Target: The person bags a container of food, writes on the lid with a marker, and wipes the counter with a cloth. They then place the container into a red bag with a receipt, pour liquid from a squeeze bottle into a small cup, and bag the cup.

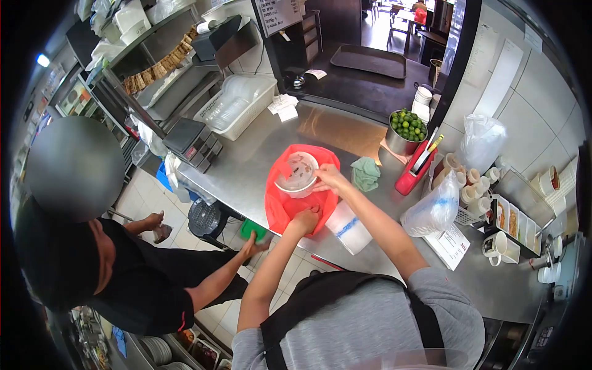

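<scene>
A round clear plastic takeaway tub (297, 179) with some dark bits showing through its lid is over a red plastic bag (280, 208), whose edges spread around it. My right hand (331, 179) is closed on the tub's right side. Lower down, my left hand (306, 220) is closed on the near part of the bag, its fingertips partly hidden. To the right of the bag lie a crumpled green cloth (365, 173) and a flat white plastic packet with a blue stripe (349, 227).
On the left a co-worker (142, 265) in black stands near, a hand by a green item (253, 230). A steel pot of limes (408, 126), a red knife holder (413, 169) and sauce bottles (472, 185) stand right. A basket of plastic lids (237, 111) sits at the back.
</scene>
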The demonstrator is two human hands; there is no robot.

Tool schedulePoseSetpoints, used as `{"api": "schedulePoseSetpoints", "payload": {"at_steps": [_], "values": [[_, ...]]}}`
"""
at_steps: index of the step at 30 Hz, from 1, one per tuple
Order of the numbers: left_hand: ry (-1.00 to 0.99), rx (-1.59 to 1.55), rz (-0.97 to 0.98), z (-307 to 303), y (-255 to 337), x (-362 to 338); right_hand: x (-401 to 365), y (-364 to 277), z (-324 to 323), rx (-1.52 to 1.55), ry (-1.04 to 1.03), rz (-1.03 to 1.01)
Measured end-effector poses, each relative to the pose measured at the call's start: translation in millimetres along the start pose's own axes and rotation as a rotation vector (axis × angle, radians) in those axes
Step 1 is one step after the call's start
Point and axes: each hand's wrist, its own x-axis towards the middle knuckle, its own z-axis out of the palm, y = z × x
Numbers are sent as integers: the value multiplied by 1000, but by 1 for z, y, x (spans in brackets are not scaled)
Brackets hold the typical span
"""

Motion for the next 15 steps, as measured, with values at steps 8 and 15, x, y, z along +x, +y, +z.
{"api": "schedulePoseSetpoints", "payload": {"at_steps": [8, 15], "values": [[137, -13, -13, -6, 7, -13, 15, 71, 29, 156, 131, -12], [-18, -26, 73, -20, 5, -22, -77, 24, 2, 52, -277, -184]]}}
